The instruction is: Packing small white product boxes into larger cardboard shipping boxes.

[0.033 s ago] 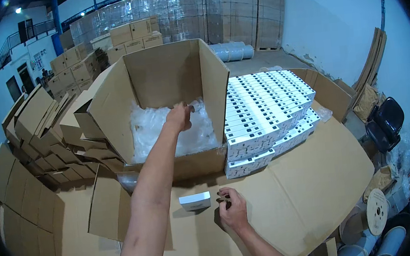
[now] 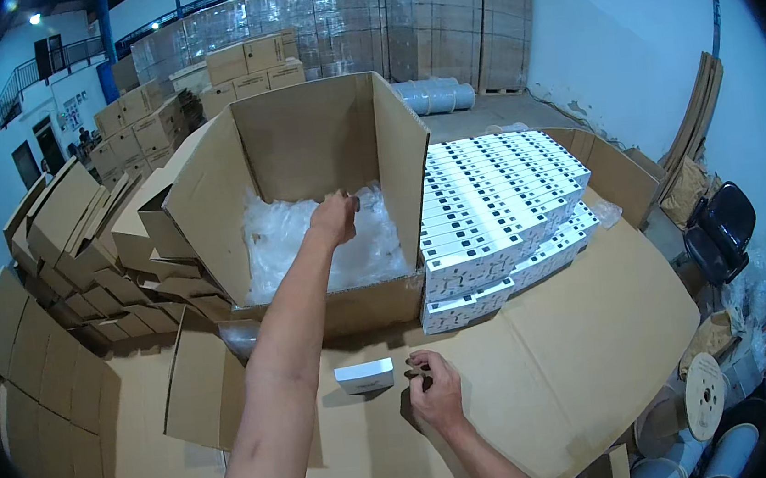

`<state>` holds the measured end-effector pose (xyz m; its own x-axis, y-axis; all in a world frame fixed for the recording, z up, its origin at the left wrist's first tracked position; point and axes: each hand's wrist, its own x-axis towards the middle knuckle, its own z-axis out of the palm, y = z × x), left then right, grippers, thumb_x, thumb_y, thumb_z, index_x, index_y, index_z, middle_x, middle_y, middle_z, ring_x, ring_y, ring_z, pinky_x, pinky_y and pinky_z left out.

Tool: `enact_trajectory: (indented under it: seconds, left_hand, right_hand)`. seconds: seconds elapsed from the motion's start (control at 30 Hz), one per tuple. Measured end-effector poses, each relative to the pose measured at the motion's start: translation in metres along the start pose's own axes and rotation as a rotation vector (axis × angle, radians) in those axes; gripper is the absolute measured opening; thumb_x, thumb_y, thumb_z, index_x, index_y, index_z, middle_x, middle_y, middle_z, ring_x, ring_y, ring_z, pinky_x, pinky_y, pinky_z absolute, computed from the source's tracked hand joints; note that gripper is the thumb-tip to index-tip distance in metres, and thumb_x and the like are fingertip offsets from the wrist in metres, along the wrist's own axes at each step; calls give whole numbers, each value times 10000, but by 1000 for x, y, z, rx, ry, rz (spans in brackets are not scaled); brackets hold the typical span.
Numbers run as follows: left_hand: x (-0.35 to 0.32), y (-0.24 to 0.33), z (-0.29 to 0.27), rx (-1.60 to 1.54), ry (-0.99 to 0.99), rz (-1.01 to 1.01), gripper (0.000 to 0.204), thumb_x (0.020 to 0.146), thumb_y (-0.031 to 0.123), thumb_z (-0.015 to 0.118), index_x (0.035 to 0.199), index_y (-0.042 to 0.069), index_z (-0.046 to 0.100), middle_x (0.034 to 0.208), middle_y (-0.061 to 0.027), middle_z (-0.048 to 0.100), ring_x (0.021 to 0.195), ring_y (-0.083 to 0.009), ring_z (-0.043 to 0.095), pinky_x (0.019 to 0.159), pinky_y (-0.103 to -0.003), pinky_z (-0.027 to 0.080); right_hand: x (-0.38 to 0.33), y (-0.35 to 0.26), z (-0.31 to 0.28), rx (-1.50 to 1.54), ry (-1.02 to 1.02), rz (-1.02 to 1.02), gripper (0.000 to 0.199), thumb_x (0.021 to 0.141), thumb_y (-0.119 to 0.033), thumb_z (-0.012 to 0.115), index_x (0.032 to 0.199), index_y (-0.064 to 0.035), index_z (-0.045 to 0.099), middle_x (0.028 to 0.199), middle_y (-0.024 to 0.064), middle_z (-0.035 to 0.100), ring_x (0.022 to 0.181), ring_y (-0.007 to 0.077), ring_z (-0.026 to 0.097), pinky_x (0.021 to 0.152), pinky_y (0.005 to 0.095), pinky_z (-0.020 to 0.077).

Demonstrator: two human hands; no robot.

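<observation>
My left hand [image 2: 335, 219] reaches into a large open cardboard box [image 2: 309, 140], over a heap of clear plastic bags [image 2: 287, 248]. Its fingers are curled together, and what they pinch, if anything, is hidden behind the hand. On the cardboard-covered table, a small white box [image 2: 365, 378] stands in front of the large box. Just right of it is my right hand [image 2: 435, 391], thumb and fingers apart in a loose curve, holding nothing and not touching the small box.
Stacked rows of white boxes [image 2: 498, 191] with dark marks stand right of the large box. Flattened cartons [image 2: 79, 241] lean at the left, near a raised flap [image 2: 201, 381]. A black chair [image 2: 719, 230] and cable spools [image 2: 702, 395] are beyond the table's right edge.
</observation>
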<state>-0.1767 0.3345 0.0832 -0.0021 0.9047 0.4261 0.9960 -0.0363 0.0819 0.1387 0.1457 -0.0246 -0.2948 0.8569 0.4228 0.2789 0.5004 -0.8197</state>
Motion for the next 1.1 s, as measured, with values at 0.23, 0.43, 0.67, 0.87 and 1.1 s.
enact_trajectory:
  seconds: [0.23, 0.43, 0.67, 0.87, 1.1]
  left_hand:
    - [10, -6, -28, -203, 310, -133, 236, 816, 17, 625, 1027, 24, 731, 969, -248, 695, 970, -408, 679, 864, -483, 546]
    - [-5, 21, -110, -459, 459, -370, 214, 931, 189, 669, 1028, 7, 724, 933, -172, 745, 851, -292, 726, 777, -397, 544]
    - [-92, 76, -162, -848, 636, -359, 231, 990, 225, 623, 1018, 3, 682, 837, -31, 660, 763, -109, 560, 716, -314, 467]
    - [-213, 165, -138, -1078, 602, -491, 244, 1018, 224, 613, 1072, -13, 633, 885, -10, 615, 793, -87, 525, 708, -269, 453]
    - [-341, 218, -69, -1051, 473, -698, 207, 1040, 185, 568, 1094, -13, 597, 905, -43, 629, 822, -109, 578, 737, -285, 490]
  right_hand:
    - [2, -1, 1, 61, 13, -10, 283, 778, 22, 546, 1050, 9, 622, 972, 157, 694, 903, 328, 693, 840, 404, 562]
    - [0, 9, 2, 48, 9, 14, 308, 785, 11, 550, 1085, -9, 615, 1007, 175, 681, 944, 354, 679, 859, 441, 540]
    - [-3, 12, 8, 147, 36, 83, 228, 800, 2, 580, 1024, -3, 623, 952, 164, 701, 917, 324, 702, 846, 410, 549]
    - [-23, 6, -10, 562, -8, 268, 155, 972, -130, 586, 1055, -1, 610, 954, 105, 707, 899, 197, 702, 803, 357, 565]
    - [-22, -20, -28, 993, -529, 320, 373, 987, -260, 640, 1245, -2, 562, 1019, 94, 663, 879, 144, 647, 745, 299, 566]
